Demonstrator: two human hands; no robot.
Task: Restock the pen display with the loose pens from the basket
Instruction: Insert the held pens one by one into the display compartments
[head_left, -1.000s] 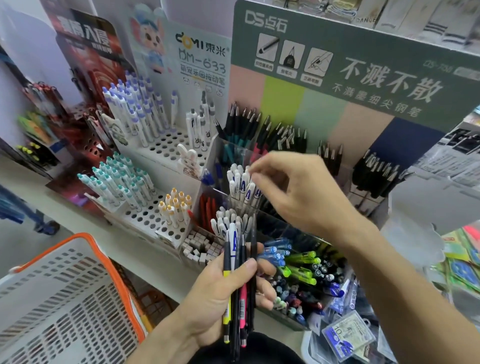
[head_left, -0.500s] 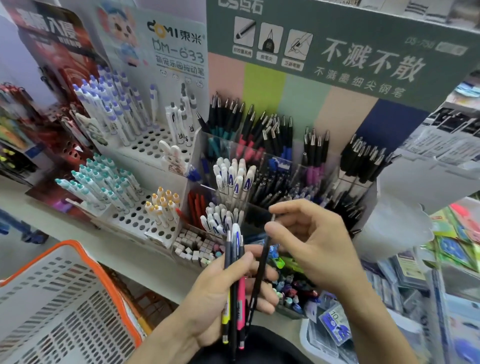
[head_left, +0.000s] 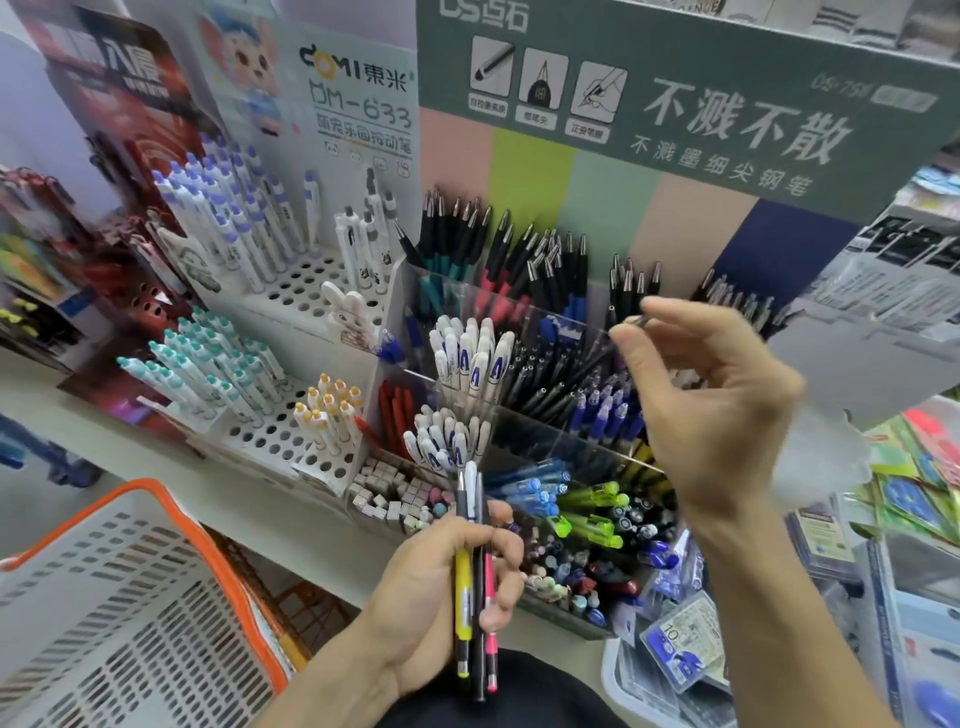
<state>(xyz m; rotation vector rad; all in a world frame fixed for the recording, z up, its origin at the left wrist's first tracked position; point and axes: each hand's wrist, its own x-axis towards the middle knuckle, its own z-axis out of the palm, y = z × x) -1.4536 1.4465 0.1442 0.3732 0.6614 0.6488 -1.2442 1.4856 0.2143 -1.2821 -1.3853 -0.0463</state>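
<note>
Black pen (head_left: 618, 340) pinched between right fingers (head_left: 631, 348).

A pale shelf (head_left: 156, 467) carries a white perforated pen stand (head_left: 291, 415) at left, a clear compartmented pen display (head_left: 545, 322) to its right.

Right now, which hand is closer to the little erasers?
Left. The left hand, gripping a bundle of pens, sits just below-right of the erasers; the right hand is raised farther right.
</note>
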